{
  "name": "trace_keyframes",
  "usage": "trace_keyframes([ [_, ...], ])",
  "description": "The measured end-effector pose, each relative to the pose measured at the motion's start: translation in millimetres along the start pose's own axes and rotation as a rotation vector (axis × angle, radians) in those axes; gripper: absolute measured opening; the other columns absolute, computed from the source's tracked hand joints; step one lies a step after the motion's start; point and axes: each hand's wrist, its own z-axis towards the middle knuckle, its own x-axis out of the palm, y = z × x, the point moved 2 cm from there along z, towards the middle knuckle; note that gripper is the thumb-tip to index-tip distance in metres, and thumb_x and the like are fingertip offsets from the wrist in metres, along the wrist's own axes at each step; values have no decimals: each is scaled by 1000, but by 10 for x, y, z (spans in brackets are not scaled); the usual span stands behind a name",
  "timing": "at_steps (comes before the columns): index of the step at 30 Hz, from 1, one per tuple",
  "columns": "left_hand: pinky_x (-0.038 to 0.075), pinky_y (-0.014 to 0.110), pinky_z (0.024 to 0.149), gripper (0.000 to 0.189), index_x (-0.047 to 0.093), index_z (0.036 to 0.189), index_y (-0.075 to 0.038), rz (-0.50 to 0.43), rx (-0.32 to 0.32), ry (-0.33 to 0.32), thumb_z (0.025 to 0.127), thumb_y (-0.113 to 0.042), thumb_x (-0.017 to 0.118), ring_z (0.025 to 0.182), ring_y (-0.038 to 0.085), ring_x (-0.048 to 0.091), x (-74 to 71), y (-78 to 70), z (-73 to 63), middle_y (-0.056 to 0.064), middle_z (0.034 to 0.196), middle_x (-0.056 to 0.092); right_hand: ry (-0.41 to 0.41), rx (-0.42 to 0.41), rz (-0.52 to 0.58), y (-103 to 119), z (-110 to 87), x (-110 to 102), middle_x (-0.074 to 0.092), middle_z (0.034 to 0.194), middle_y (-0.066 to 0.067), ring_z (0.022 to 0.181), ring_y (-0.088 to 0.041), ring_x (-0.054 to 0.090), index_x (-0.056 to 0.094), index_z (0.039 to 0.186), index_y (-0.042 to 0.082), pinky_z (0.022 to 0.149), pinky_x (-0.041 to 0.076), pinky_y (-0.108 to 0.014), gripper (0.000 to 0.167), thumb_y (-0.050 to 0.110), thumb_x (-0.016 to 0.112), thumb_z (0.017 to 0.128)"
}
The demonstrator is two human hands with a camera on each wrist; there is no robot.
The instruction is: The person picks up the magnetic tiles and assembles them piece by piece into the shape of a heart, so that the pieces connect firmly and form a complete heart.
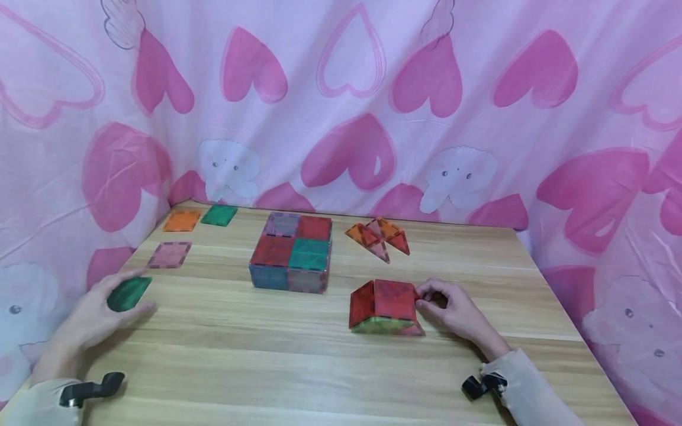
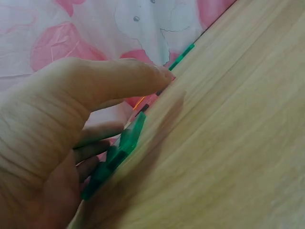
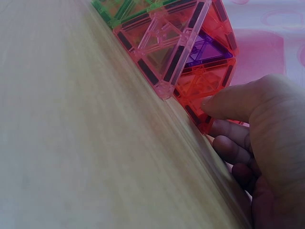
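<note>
On the left, my left hand (image 1: 98, 310) curves loosely around a translucent green magnetic tile (image 1: 129, 294). In the left wrist view its fingers (image 2: 97, 155) are behind the tilted green piece, while the thumb stands apart from it. My right hand (image 1: 453, 305) is at the right side of a small block of magnetic tiles (image 1: 395, 299), red on top with yellow-green and pink in front. There it pinches a red triangular tile (image 3: 198, 107) between thumb and fingers, against the block. The right wrist view also shows a pink triangle (image 3: 162, 38) and a purple one (image 3: 207, 50) in the block.
A larger box of joined square tiles (image 1: 272, 251) stands mid-table. Loose squares lie at the back left: orange (image 1: 182, 220), green (image 1: 219, 215) and pink (image 1: 169, 254). Orange and pink triangles (image 1: 375, 235) lie behind the small block. A pink heart-print curtain (image 1: 346, 89) surrounds the wooden table (image 1: 256, 367).
</note>
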Motion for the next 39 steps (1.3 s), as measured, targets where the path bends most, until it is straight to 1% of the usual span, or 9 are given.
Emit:
trace_keyframes([
  [3, 34, 74, 102, 93, 39, 172, -11, -23, 21, 46, 98, -41, 86, 138, 62, 37, 15, -5, -7, 42, 168, 31, 4, 9, 5, -4, 5, -5, 77, 105, -9, 94, -13, 69, 80, 111, 21, 83, 55, -22, 19, 5, 80, 102],
  [6, 27, 67, 120, 90, 44, 170, -11, -62, 52, 81, 97, -37, 89, 149, 59, 32, 11, -19, -15, 37, 172, 32, 3, 15, 1, -9, 8, -7, 78, 105, -7, 94, -13, 69, 80, 111, 23, 84, 55, -22, 19, 6, 81, 102],
  [9, 30, 28, 123, 84, 52, 165, -8, -63, 92, 78, 94, -28, 92, 147, 18, 50, -11, -13, -35, 35, 168, 41, 4, 13, -8, -17, 11, 1, 78, 106, -6, 95, -12, 69, 79, 111, 23, 85, 55, -22, 19, 7, 81, 102],
  [12, 32, 5, 90, 79, 58, 159, -6, -32, 122, 60, 90, -20, 95, 115, -14, 53, -35, -16, -34, 33, 159, 52, 3, 17, -7, -18, 1, 0, 78, 105, -9, 94, -12, 69, 79, 111, 23, 84, 55, -22, 18, 8, 81, 102],
  [17, 41, 17, 85, 86, 55, 162, -8, 2, 89, 71, 90, -27, 96, 115, 12, 58, -38, -36, -13, 33, 153, 55, 4, 30, -7, -23, -10, 4, 78, 105, -9, 94, -12, 69, 79, 111, 24, 83, 55, -22, 16, 10, 81, 103],
  [21, 42, 14, 83, 88, 56, 161, -6, -36, 84, 53, 88, -29, 98, 113, -2, 51, 6, -51, 3, 28, 153, 56, 0, 36, -11, -29, -8, 1, 78, 104, -3, 94, -13, 69, 79, 111, 24, 83, 55, -23, 18, 9, 81, 102],
  [24, 43, 9, 83, 85, 60, 157, -4, -77, 93, 17, 85, -26, 100, 106, -15, 49, 35, -69, 3, 10, 146, 62, 3, 35, -13, -24, -4, -4, 78, 105, -4, 94, -13, 70, 79, 111, 25, 83, 55, -23, 17, 10, 81, 103],
  [29, 45, 9, 85, 76, 63, 154, -6, -132, 110, -47, 89, -23, 98, 109, -15, 52, -15, -180, -57, -30, 133, 58, 14, 15, -5, -14, 34, 11, 78, 106, -10, 94, -13, 70, 79, 112, 24, 84, 55, -23, 17, 10, 81, 103],
  [39, 45, 14, 105, 73, 60, 149, 7, -486, 389, -116, 82, 21, 85, 125, 7, 63, 49, -964, -80, -4, 144, 69, 58, -83, 10, 8, -15, -10, 75, 118, -1, 105, -14, 68, 75, 129, 17, 95, 52, -21, 27, 5, 76, 105],
])
